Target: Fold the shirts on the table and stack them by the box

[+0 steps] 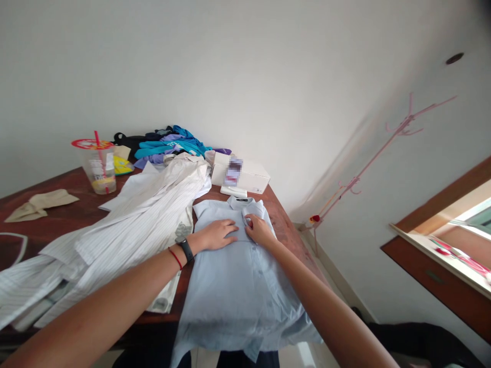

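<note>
The blue shirt lay front up on the desk, its collar towards the wall and its lower end hanging over the near edge. The left hand rested on the chest, fingers released and spread on the cloth. The right hand was bent in beside it, its fingers seemingly grasping a small turned-up edge near the front opening; the fingertips were partly hidden, so how firm the pinch was could not be told.

Good handling here, in my judgement, called for the left palm to bear down just enough to anchor the cloth, while the right took only the loose edge and drew it gently flat, without twisting the layer below. The button line made a sensible guide for keeping the front straight. The creases lower down looked likely to need smoothing outward, and the overhanging hem could have dragged the shirt nearwards if the anchor slackened. The striped clothes lay close on the left, so sweeps that way needed to be short.
</note>
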`<state>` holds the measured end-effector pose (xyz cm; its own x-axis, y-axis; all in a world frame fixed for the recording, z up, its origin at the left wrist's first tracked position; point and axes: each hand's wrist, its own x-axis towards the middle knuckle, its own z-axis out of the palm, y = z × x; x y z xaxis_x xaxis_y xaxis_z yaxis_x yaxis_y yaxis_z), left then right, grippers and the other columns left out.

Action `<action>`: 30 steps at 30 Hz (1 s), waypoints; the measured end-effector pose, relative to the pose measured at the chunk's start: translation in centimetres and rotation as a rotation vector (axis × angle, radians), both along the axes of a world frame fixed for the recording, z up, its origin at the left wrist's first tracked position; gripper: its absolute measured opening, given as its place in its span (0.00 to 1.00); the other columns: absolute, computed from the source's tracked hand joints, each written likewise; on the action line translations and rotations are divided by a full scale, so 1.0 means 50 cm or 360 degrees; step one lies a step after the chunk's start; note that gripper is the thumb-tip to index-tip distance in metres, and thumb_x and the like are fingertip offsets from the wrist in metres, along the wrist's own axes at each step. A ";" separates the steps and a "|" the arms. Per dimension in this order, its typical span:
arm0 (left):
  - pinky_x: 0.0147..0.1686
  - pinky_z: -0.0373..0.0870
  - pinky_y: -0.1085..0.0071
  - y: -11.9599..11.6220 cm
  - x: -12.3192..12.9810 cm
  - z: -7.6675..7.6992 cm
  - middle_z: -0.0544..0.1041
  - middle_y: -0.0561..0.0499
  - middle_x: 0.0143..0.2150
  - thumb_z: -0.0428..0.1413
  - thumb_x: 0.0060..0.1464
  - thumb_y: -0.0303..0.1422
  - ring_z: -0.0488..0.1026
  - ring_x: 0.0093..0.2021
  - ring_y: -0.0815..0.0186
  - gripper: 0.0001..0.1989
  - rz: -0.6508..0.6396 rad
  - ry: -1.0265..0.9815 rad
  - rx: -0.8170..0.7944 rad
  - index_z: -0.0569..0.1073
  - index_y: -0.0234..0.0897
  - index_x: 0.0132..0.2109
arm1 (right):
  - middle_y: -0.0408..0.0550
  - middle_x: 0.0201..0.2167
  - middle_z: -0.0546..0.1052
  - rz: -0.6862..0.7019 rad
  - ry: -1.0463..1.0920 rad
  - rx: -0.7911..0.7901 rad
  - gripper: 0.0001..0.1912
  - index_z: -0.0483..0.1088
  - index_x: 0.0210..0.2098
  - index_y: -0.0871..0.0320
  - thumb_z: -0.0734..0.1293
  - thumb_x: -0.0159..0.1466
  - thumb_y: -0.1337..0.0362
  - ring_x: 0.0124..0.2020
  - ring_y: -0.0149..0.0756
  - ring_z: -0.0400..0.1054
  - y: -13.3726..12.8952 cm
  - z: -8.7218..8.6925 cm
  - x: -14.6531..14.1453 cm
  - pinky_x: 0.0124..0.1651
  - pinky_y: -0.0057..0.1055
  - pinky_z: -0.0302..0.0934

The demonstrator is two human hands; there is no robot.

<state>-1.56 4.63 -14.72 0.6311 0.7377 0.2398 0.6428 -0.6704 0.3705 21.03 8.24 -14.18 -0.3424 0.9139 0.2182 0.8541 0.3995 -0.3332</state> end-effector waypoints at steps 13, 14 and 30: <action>0.65 0.62 0.57 0.010 -0.004 -0.024 0.69 0.44 0.68 0.53 0.65 0.43 0.66 0.66 0.53 0.23 -0.0007 0.0052 0.0037 0.72 0.42 0.63 | 0.53 0.53 0.73 -0.0270 0.0033 -0.0062 0.27 0.68 0.59 0.52 0.68 0.63 0.49 0.53 0.48 0.70 -0.234 0.008 0.175 0.56 0.43 0.63; 0.65 0.62 0.58 0.011 -0.004 -0.025 0.69 0.44 0.68 0.53 0.65 0.44 0.66 0.66 0.53 0.23 -0.0007 0.0043 0.0028 0.72 0.42 0.62 | 0.54 0.52 0.74 -0.0362 0.0016 -0.0095 0.27 0.70 0.57 0.53 0.67 0.63 0.48 0.51 0.49 0.70 -0.255 0.006 0.200 0.54 0.43 0.63; 0.68 0.58 0.58 0.017 -0.006 -0.018 0.64 0.41 0.70 0.50 0.67 0.44 0.62 0.69 0.53 0.25 -0.0016 0.0091 -0.0072 0.70 0.38 0.65 | 0.46 0.33 0.79 -0.0333 0.0158 -0.0427 0.18 0.72 0.37 0.57 0.66 0.63 0.48 0.35 0.42 0.72 -0.381 0.069 0.264 0.38 0.33 0.61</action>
